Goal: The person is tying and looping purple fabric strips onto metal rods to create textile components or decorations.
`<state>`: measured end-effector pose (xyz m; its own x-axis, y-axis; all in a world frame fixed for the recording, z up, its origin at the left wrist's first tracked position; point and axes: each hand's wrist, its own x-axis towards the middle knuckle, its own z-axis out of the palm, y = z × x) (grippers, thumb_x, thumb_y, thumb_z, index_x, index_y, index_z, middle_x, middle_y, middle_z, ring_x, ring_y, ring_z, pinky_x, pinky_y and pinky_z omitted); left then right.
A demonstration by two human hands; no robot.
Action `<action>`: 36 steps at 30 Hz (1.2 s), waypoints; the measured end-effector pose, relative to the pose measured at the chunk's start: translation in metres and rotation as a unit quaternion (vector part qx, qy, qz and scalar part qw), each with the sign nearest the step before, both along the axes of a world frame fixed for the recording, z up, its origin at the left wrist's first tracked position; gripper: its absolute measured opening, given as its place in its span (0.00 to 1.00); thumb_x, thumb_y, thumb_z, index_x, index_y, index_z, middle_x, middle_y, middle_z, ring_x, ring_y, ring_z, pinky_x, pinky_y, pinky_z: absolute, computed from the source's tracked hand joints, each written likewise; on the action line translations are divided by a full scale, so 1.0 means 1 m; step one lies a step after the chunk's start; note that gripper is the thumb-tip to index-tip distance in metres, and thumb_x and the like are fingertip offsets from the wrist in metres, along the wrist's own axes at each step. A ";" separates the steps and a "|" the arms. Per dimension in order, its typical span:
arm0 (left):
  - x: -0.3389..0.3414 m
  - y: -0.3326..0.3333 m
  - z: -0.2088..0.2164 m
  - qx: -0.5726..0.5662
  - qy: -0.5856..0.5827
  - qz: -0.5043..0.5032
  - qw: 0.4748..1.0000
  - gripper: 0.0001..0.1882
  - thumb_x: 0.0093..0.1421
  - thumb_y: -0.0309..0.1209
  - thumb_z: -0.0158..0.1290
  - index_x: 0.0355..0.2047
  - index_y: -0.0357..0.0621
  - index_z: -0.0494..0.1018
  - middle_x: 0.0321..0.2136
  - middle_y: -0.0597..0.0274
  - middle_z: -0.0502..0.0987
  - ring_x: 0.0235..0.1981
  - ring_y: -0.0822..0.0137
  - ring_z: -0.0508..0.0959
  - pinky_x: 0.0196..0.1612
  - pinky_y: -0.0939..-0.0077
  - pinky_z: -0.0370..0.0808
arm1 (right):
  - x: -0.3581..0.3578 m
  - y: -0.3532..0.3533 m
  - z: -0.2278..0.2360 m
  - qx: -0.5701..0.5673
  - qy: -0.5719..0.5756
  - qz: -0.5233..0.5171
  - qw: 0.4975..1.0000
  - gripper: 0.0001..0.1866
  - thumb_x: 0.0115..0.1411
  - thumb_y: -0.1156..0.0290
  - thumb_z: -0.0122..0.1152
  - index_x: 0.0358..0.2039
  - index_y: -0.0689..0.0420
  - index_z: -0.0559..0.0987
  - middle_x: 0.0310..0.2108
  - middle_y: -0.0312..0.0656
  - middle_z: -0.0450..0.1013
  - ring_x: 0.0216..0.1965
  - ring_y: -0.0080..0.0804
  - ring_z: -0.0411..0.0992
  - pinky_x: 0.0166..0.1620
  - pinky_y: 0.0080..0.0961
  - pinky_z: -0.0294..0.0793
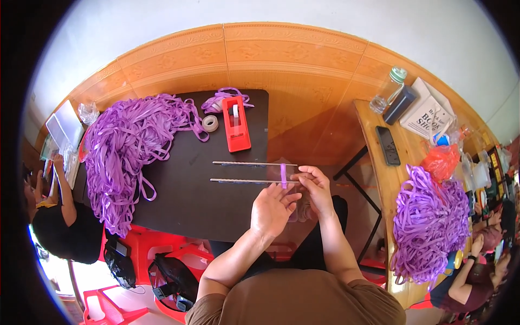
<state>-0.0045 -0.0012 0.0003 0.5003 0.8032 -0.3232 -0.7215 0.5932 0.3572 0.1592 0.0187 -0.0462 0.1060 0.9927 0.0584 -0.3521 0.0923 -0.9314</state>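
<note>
Two thin metal rods, the far rod point(238, 162) and the near rod point(238, 181), lie parallel at the right side of the dark table and stick out past its edge. A purple ribbon point(283, 175) spans both rods near their right ends. My left hand point(272, 210) is turned palm up with its fingers apart, fingertips close under the ribbon and the near rod. Beside the rod ends, my right hand point(317, 189) pinches with thumb and fingers, seemingly on the ribbon; its fingers partly cover what it holds.
A large heap of purple ribbon point(127, 146) covers the dark table's point(189, 211) left side. A red tape dispenser point(238, 138) and tape roll point(210, 123) stand behind the rods. On the wooden table point(379, 146) are a phone point(388, 146), a bottle point(389, 89) and more ribbon point(428, 227). Other people sit at both sides.
</note>
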 end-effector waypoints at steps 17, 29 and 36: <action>0.002 0.001 -0.003 -0.023 -0.020 0.023 0.999 0.18 0.66 0.40 0.35 0.46 0.41 0.64 0.42 0.59 0.68 0.39 0.62 0.71 0.44 0.68 0.64 | -0.031 0.035 0.028 -0.058 -0.388 -0.114 0.913 0.44 0.41 0.66 0.72 0.59 0.55 0.61 0.45 0.54 0.68 0.44 0.37 0.71 0.43 0.34 0.73; 0.002 0.002 -0.005 -0.004 -0.036 0.006 0.999 0.21 0.63 0.42 0.39 0.47 0.38 0.66 0.42 0.57 0.71 0.41 0.61 0.70 0.46 0.68 0.64 | -0.026 0.038 0.026 -0.005 -0.287 -0.126 0.950 0.37 0.48 0.67 0.67 0.58 0.53 0.64 0.55 0.49 0.65 0.55 0.38 0.64 0.56 0.41 0.61; 0.000 0.001 -0.002 -0.010 0.000 0.008 1.000 0.23 0.64 0.42 0.37 0.51 0.37 0.65 0.47 0.57 0.70 0.42 0.60 0.71 0.46 0.68 0.64 | 0.007 0.017 -0.001 -0.196 0.039 0.041 0.979 0.27 0.62 0.48 0.53 0.48 0.61 0.73 0.44 0.47 0.73 0.44 0.36 0.71 0.45 0.32 0.69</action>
<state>-0.0045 -0.0007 -0.0020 0.4872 0.8043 -0.3402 -0.7311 0.5887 0.3449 0.1664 0.0357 -0.0474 0.0148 0.9428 -0.3330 -0.4154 -0.2971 -0.8597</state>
